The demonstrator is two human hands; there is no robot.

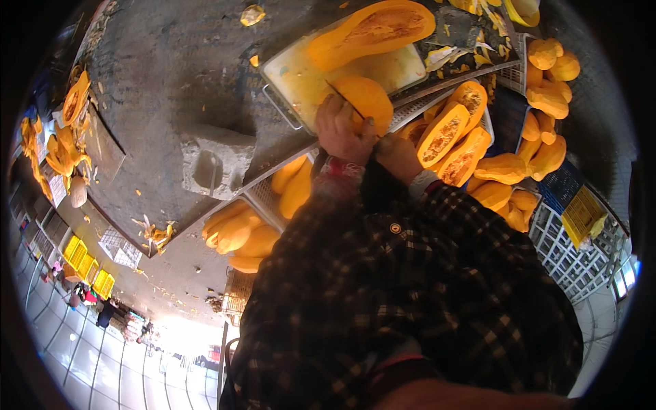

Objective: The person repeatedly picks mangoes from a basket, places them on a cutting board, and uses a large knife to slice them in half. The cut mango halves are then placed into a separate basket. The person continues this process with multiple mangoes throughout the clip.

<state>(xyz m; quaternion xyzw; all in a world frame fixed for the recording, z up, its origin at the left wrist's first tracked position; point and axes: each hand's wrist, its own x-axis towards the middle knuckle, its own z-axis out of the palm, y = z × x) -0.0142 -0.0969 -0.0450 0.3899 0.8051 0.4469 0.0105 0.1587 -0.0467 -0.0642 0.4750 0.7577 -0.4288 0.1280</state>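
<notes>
My left hand point(342, 128) presses on a peeled orange squash piece point(366, 97), close beside the blade of a knife point(346, 98). The blade lies across the piece, its edge partly sunk in or hidden. At the near end of the knife is my right hand point(397, 156), closed around what looks like the handle, which is mostly hidden. Under the piece is a white cutting board point(287, 74), stained yellow. A long peeled squash half point(374, 33) rests on the board's far side, its seed cavity facing up.
Halved squash point(443, 136) fill a crate by my right arm. Whole peeled squash point(236, 230) are heaped at lower left, and more squash point(546, 102) at far right. A concrete block point(218, 161) with a hollow sits on the dark table point(154, 92). Peelings point(446, 56) lie right of the board.
</notes>
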